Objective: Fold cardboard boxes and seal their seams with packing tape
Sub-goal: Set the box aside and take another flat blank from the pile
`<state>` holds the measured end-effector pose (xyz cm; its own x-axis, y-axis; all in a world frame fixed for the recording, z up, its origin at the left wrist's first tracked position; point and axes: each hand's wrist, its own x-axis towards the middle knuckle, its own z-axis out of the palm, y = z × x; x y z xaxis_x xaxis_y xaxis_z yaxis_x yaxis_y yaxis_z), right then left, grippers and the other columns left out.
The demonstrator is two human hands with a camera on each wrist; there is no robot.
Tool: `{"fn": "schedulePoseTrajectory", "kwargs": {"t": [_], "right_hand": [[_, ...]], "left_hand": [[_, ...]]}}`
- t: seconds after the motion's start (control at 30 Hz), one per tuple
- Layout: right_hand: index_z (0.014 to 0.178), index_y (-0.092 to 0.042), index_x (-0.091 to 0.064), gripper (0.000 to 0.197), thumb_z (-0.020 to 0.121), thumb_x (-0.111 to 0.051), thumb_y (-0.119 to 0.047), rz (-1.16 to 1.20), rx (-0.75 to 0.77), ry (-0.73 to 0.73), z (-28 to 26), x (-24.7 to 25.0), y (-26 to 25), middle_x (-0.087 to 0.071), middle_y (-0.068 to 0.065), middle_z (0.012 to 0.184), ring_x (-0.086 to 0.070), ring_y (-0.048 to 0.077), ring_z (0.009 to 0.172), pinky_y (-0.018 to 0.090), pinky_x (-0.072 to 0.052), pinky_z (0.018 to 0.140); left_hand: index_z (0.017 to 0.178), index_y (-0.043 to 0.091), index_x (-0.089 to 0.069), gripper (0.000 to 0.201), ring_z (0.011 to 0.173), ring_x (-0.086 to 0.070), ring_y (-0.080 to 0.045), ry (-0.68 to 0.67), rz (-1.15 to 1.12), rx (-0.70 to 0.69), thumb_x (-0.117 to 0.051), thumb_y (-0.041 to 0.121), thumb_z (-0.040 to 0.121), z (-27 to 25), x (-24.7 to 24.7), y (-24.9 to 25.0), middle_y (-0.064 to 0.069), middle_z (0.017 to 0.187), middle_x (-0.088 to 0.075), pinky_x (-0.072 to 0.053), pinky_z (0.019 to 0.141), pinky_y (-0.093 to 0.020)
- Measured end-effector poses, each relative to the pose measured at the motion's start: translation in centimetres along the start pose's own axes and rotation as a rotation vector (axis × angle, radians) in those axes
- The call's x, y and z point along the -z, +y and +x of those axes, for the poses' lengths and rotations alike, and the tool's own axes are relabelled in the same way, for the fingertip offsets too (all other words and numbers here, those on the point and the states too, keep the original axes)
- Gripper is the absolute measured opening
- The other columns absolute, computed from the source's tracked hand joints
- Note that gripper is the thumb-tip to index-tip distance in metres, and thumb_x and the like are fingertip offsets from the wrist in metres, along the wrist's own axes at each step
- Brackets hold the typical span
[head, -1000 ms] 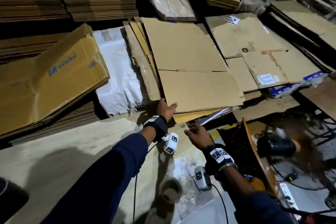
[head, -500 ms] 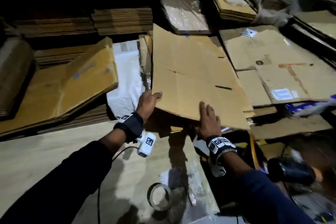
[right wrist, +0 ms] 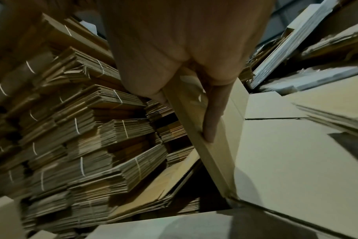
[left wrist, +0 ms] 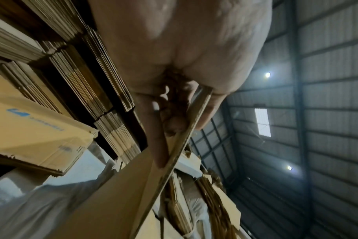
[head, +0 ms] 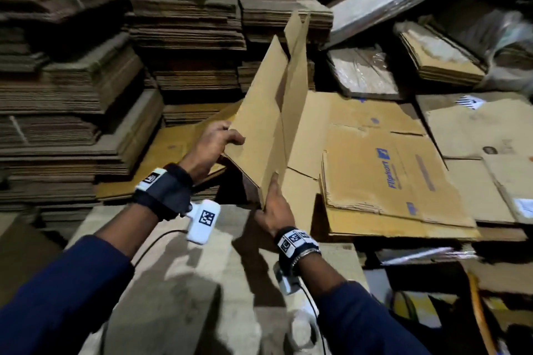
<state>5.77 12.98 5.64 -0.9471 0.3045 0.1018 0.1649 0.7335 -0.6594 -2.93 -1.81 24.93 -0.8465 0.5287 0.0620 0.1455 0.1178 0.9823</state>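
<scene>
Flattened cardboard box, light and stiff yet easily creased, stands tilted above the tabletop; left hand pinches its left edge, right hand grips its near corner.

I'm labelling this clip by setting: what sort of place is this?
Probably a cardboard-box warehouse: tied bundles of flattened cartons stacked high, loose flattened boxes beside them, and a corrugated metal roof overhead.

Plain brown flattened box, raised, tilted
</scene>
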Motion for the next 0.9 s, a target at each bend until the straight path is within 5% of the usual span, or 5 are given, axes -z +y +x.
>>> {"fn": "schedulePoseTrajectory", "kwargs": {"t": [0.33, 0.5, 0.67, 0.77, 0.9], "right_hand": [[0.165, -0.014, 0.006, 0.117, 0.082, -0.052, -0.071, 0.342, 0.166, -0.016, -7.8, -15.6, -11.3, -0.023, 0.011, 0.170, -0.037, 0.027, 0.150, 0.038, -0.039, 0.117], [0.162, -0.031, 0.017, 0.117, 0.081, -0.067, -0.042, 0.232, 0.087, -0.237, -11.1, -21.2, -13.7, -0.018, 0.006, 0.171, -0.032, 0.026, 0.152, 0.038, -0.031, 0.123], [0.159, -0.029, 0.027, 0.138, 0.077, -0.083, -0.049, 0.033, 0.016, -0.600, -12.2, -22.6, -15.8, -0.027, 0.011, 0.168, -0.041, 0.029, 0.147, 0.043, -0.039, 0.118], [0.165, -0.026, 0.012, 0.121, 0.086, -0.081, -0.023, -0.037, 0.035, -0.725, -11.5, -22.1, -17.3, -0.031, 0.019, 0.165, -0.048, 0.032, 0.143, 0.042, -0.048, 0.109], [0.153, -0.018, -0.041, 0.059, 0.098, -0.064, -0.022, 0.028, -0.060, -0.308, -7.6, -19.7, -20.1, -0.062, 0.017, 0.138, -0.068, 0.032, 0.112, 0.049, -0.057, 0.096]], "left_hand": [[0.100, 0.018, -0.069, 0.008, 0.084, -0.062, -0.025, 0.016, 0.196, 0.153, -0.063, 0.019, 0.095, -6.3, 14.0, -0.7, -0.007, 0.093, -0.069, -0.047, 0.071, -0.031], [0.108, 0.019, -0.058, 0.010, 0.080, -0.057, -0.013, -0.041, 0.451, 0.099, -0.051, 0.014, 0.104, -12.1, 19.0, -4.1, 0.008, 0.089, -0.060, -0.041, 0.060, -0.023], [0.139, 0.019, -0.051, 0.036, 0.113, -0.063, -0.028, -0.064, 0.533, 0.097, -0.045, 0.019, 0.104, -16.6, 22.9, -8.6, -0.004, 0.124, -0.065, -0.047, 0.085, -0.032], [0.149, 0.013, -0.039, 0.044, 0.129, -0.055, -0.032, -0.153, 0.651, 0.164, -0.042, 0.025, 0.107, -19.0, 24.2, -10.9, -0.008, 0.142, -0.056, -0.045, 0.104, -0.038], [0.142, 0.011, -0.038, 0.043, 0.129, -0.055, -0.035, -0.217, 0.727, 0.255, -0.039, 0.034, 0.106, -21.1, 25.5, -13.7, -0.018, 0.145, -0.055, -0.046, 0.107, -0.046]]}}
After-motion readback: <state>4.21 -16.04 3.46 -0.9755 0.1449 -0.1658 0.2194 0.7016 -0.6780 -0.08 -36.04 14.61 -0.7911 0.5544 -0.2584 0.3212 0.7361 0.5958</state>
